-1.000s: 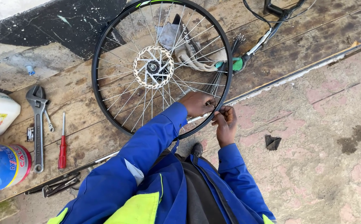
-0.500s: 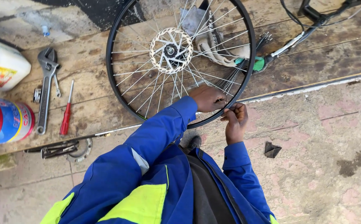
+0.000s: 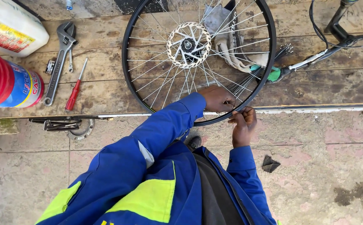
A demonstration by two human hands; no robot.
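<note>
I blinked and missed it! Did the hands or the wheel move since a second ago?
Hardly. The left hand and right hand stay together at the near edge of the bicycle wheel, fingers on its spokes. Only the camera shifted, so everything slid across the picture. The wrench and red screwdriver lie where they were.

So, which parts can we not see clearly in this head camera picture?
- Left hand and right hand: their fingertips meet at the wheel rim; anything pinched between them is too small to tell.
- Top of the rim: cut off by the upper edge.
- White jug and red can: cut off by the left edge.
- Loose spokes: partly hidden by the rim.
</note>
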